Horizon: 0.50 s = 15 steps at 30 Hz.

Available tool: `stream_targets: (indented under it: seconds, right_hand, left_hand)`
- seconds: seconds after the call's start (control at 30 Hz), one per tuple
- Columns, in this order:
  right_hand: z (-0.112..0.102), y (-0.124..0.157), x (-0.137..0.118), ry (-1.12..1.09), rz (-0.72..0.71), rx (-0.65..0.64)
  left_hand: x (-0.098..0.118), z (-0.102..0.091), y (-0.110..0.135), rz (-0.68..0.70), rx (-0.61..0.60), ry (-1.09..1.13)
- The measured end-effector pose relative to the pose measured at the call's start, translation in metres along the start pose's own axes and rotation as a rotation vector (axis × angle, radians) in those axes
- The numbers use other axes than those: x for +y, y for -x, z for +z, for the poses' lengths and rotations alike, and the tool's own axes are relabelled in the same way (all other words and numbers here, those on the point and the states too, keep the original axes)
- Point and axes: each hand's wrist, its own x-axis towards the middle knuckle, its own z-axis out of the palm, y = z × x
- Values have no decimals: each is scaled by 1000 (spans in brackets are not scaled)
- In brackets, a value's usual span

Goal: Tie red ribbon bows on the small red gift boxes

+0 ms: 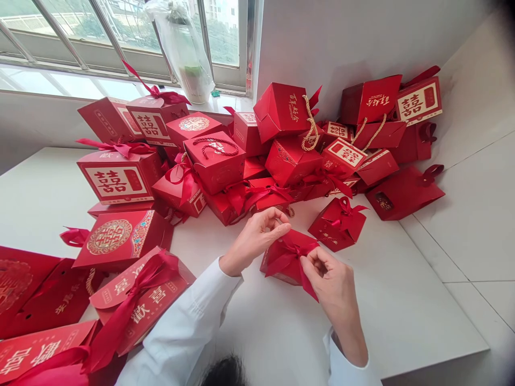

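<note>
A small red gift box (281,265) sits on the white table (386,305), tied with a red satin ribbon bow (290,256). My right hand (328,273) pinches the ribbon at the box's right side. My left hand (255,238) curls just above the box, its fingertips close to the bow. Whether those fingers hold a ribbon strand is hidden. A finished-looking red box with a bow (338,222) stands to the right of my hands. White sleeves cover both forearms.
A large heap of red boxes and bags (249,145) with gold lettering and ribbons fills the table's back. More red boxes (137,300) lie to my left. A window (120,37) and a plastic-wrapped plant (185,53) stand behind. The table ends at a tiled floor (462,241) on the right.
</note>
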Motion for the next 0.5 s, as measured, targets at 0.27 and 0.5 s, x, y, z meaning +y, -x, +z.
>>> stream_targets:
  seconds: [0.27,0.5]
  right_hand:
    - [3,-2,1,7,-11,1]
    - [4,-1,3,-11,15,-1]
  left_hand:
    - [-5,-1,-2,18,-6,-22]
    - [-10,0,-4,66,76,-202]
